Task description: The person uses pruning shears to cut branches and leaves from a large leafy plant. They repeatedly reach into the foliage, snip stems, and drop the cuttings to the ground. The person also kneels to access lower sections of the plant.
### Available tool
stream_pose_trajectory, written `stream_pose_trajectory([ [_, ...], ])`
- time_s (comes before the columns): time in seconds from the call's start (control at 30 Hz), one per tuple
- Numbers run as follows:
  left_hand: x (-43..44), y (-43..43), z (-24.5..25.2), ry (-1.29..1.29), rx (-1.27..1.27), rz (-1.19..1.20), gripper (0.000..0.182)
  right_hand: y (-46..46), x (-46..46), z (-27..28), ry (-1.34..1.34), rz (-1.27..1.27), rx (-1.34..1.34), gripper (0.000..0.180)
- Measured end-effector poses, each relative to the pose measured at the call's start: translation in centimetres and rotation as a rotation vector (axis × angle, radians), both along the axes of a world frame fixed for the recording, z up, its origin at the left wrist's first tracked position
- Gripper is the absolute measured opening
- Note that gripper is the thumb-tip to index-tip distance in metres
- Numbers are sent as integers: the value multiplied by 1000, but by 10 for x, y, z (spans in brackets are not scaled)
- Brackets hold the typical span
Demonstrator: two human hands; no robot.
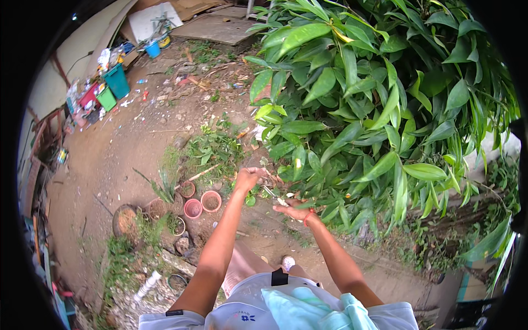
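Note:
My right hand [293, 209], with a red band at the wrist, holds a small cutting tool [270, 192] with a pale handle; it looks like scissors or shears. Its thin metal blades point up and left, toward my left hand. My left hand [248, 178] is just ahead and to the left, its fingers bent together at the lower edge of a leafy green shrub [350, 107]. Whether a thin stem sits between those fingers is too small to tell. Cut leaves and greenery [216, 144] lie on the dirt beyond my left hand.
Pink plastic pots [193, 208] and other potted plants stand left of my left forearm. A white pipe piece [147, 285] lies at lower left. Filled bins [116, 81] and a blue bucket [152, 48] line the far wall. Boards [214, 29] lie at the back.

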State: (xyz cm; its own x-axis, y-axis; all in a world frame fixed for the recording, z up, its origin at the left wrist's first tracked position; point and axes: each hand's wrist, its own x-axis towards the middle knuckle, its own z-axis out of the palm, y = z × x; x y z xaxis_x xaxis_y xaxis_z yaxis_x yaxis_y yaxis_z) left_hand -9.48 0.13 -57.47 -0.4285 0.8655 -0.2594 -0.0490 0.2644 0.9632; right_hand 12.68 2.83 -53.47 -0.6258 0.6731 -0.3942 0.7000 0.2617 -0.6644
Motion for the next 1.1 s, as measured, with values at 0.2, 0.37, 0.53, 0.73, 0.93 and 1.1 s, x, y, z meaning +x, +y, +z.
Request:
stream_pose_trajectory([
  [0.2, 103, -37, 39, -130, 171, 319, 18, 1, 55, -12, -52, 263, -174, 70],
  [0.37, 155, -81, 78, -134, 68, 258, 18, -5, 99, 11, -58, 383, -420, 69],
  [0.53, 175, -79, 100, -136, 213, 347, 18, -12, 134, 26, -74, 424, -274, 59],
  [0.73, 174, -68, 139, 60, 273, 591, 22, -11, 179, 66, -2, 395, -236, 61],
  [0.93, 220, -73, 186, 374, 356, 419, 23, -14, 202, 111, 42, 531, -305, 60],
  [1.1, 266, -46, 199, 649, 125, 273, 24, -4, 229, 125, 277, 708, -190, 61],
])
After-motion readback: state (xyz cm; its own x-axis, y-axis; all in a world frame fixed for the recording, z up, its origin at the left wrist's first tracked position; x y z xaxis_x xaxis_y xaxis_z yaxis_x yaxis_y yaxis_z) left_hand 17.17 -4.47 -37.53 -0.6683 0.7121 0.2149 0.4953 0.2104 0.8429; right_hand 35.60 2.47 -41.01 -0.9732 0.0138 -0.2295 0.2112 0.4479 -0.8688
